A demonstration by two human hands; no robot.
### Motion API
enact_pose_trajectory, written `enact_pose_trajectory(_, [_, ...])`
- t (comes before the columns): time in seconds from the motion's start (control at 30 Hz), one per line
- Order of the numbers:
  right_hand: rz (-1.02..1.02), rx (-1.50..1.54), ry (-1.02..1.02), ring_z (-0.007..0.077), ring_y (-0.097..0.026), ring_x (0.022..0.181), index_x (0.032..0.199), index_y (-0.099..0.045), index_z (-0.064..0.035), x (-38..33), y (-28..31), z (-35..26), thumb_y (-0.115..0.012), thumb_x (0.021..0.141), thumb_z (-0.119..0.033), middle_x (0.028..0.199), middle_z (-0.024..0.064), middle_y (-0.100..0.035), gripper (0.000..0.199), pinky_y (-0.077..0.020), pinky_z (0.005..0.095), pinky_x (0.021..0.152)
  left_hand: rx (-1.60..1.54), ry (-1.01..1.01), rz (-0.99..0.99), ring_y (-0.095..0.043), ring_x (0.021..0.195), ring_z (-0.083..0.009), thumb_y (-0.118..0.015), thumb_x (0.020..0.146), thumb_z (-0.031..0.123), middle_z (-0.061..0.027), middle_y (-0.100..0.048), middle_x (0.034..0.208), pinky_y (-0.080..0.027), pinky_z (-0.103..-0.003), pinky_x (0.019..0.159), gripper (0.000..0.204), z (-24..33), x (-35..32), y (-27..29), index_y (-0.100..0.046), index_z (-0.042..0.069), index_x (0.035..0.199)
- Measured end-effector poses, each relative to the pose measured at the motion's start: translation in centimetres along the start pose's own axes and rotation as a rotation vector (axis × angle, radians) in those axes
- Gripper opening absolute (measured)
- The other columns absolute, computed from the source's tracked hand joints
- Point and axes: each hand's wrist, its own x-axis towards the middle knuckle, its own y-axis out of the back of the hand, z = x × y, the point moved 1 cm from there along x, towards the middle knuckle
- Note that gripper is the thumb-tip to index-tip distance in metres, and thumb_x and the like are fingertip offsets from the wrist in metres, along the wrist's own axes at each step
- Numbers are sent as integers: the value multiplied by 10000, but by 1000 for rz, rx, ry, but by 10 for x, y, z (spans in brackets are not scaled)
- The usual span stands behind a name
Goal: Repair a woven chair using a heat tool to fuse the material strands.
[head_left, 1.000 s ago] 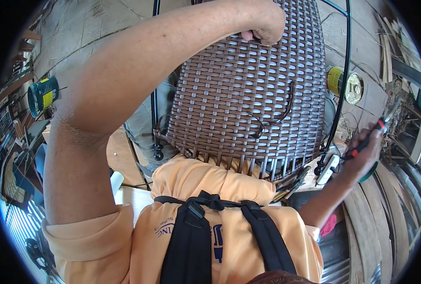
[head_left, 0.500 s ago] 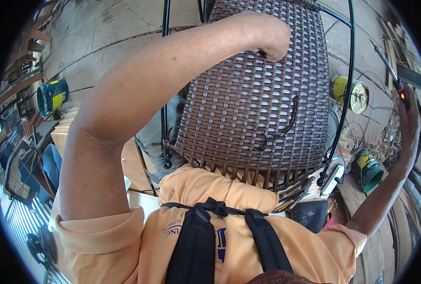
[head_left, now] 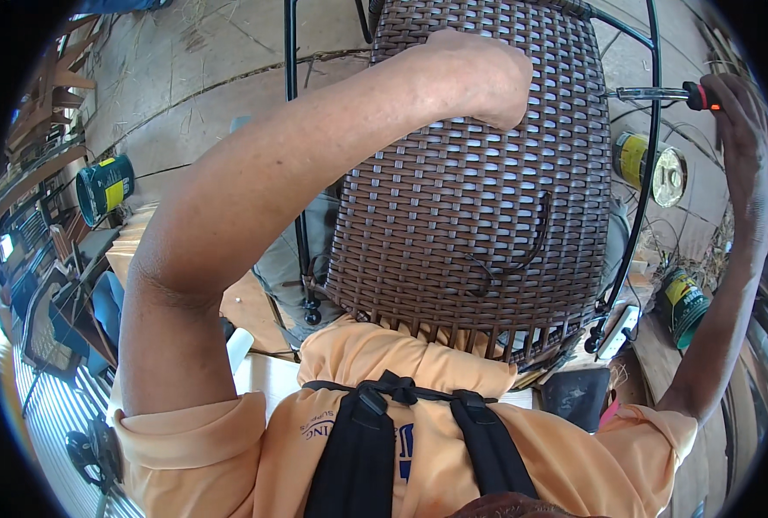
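Observation:
A dark brown woven wicker panel (head_left: 453,233) on a black metal chair frame (head_left: 654,121) lies over my lap. My left hand (head_left: 483,82) is bent down on its upper part, fingers curled and closed; what they hold, if anything, is hidden under the hand. At the far right my right hand (head_left: 740,112) grips a soldering iron (head_left: 660,93) with a black and red handle and a lit red light. Its metal shaft crosses the frame bar, and the tip is at the right edge of the weave. A loose brown strand (head_left: 542,233) curls over the panel's lower right.
Green and yellow tins (head_left: 651,166) lie to the right, another tin (head_left: 683,304) below them. A third tin (head_left: 105,188) stands at left. A white power strip (head_left: 617,332) lies by the frame's lower right. Wooden pieces (head_left: 64,69) crowd the far left.
My right hand has moved up and swung the soldering iron inward, bringing its tip to the panel's right edge. My left hand stays on the weave, its fingers now more hidden.

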Motion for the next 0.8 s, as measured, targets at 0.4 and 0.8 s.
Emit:
enact_pose_trajectory(0.4, [49, 95, 87, 264, -525, 1133, 1163, -592, -171, 29, 8, -50, -534, 876, -87, 1180, 51, -566, 305, -422, 383, 974, -567, -91, 568, -610, 761, -229, -631, 823, 164, -92, -592, 801, -481, -322, 710, 148, -39, -46, -58, -622, 41, 904])
enact_pose_trajectory(0.8, [51, 233, 175, 259, -501, 1148, 1126, -611, -151, 63, 20, -88, -538, 857, -125, 1151, 48, -561, 280, -368, 398, 1003, -452, -101, 769, -593, 829, -210, -660, 775, 64, -23, -620, 899, -502, -324, 712, 169, -23, -60, -83, -682, 98, 939])
